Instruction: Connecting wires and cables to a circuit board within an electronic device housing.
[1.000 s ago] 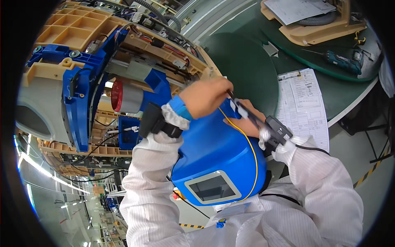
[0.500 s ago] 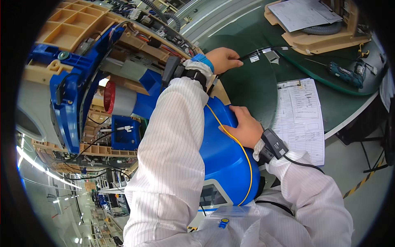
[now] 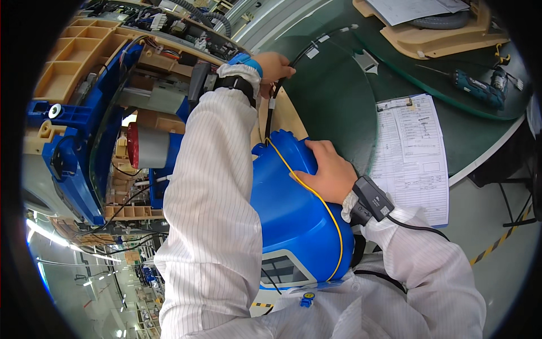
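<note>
A large blue plastic cover (image 3: pixel 293 217), with a grey-framed window (image 3: pixel 285 268) at its near end, leans against my body. My right hand (image 3: pixel 328 172) grips its right edge, thumb on top beside a thin yellow cord (image 3: pixel 324 206) running down the cover. Beyond the cover's far end, my left hand (image 3: pixel 275 69) is closed around a black cable (image 3: pixel 270 116). White labels mark this cable; its tagged end (image 3: pixel 339 31) stretches right over the green tabletop. Some left fingers are hidden behind the cable and wrist.
A clipboard with printed sheets (image 3: pixel 412 161) lies on the green table (image 3: pixel 333 96) at right. Beyond it are a teal power screwdriver (image 3: pixel 480 87) and a tan frame (image 3: pixel 429 42) with papers on top. Left stands a machine with blue brackets (image 3: pixel 90 141) and a red-rimmed cylinder (image 3: pixel 147 146).
My left hand has moved left and farther away, drawing the black cable with it. The cover's far end has shifted left, and my right hand has stayed on it.
</note>
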### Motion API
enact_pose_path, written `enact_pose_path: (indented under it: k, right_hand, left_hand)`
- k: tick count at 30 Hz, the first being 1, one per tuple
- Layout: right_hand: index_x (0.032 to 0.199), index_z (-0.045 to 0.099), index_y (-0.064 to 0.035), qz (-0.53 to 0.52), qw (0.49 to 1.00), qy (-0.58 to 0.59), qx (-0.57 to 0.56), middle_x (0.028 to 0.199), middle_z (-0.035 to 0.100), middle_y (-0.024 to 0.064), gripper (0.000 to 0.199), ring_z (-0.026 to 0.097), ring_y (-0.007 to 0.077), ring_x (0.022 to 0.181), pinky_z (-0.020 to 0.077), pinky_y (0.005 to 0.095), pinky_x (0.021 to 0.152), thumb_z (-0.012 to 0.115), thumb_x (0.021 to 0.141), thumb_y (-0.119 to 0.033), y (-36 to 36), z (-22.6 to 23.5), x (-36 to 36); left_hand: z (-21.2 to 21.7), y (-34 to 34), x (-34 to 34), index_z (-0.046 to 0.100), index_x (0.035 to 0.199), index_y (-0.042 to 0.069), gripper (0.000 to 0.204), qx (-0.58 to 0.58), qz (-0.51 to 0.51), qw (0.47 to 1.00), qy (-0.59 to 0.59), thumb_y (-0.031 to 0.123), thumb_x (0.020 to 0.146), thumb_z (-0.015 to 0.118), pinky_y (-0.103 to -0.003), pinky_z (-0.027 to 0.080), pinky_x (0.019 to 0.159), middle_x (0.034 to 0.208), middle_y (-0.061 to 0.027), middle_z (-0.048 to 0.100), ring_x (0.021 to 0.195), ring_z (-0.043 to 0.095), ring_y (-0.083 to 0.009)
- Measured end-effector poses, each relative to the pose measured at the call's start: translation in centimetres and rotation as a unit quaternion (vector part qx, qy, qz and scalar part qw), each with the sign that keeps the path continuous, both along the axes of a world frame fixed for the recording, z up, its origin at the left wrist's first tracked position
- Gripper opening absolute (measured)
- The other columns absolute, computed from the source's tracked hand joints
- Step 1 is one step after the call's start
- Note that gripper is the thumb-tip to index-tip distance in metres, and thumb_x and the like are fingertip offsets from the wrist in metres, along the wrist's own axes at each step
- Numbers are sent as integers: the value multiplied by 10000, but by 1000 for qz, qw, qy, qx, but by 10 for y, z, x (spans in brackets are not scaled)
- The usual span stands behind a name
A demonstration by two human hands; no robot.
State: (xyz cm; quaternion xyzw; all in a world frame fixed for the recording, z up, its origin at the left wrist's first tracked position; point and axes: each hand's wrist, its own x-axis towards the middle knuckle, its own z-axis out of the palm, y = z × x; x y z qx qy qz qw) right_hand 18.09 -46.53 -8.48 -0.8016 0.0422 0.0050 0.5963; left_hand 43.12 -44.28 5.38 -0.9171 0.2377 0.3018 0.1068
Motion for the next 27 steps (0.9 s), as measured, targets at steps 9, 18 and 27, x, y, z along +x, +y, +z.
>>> enact_pose_path:
  k: [9, 18, 27]
  right_hand:
    - [1382, 432, -55, 0, 1000, 1, 0, 1355, 473, 179, 753, 611, 353, 1109, 495, 427, 952, 681, 802, -466, 2, 0, -1]
    - [1374, 448, -53, -12, 1000, -23, -9, 1347, 482, 181, 758, 606, 354, 1116, 485, 418, 964, 686, 793, -476, 5, 0, 0]
    - [1371, 438, -15, -14, 1000, -18, -11, 1338, 490, 186, 768, 578, 341, 1160, 479, 401, 967, 712, 802, -453, 1, -1, -1]
  left_hand:
    - [10, 36, 1, 631, 1014, 3, 303, -155, 59, 984, -67, 296, 961, 575, -297, 574, 538, 764, -106, 670, 584, 690, -190]
    - [8, 97, 2, 519, 1124, 99, 198, -392, 144, 908, -7, 240, 988, 549, -282, 561, 579, 908, -37, 646, 661, 610, -122]
    - [-26, 77, -9, 586, 1090, -4, 321, -434, 66, 898, -27, 295, 978, 551, -307, 476, 854, 996, -93, 682, 954, 623, -179]
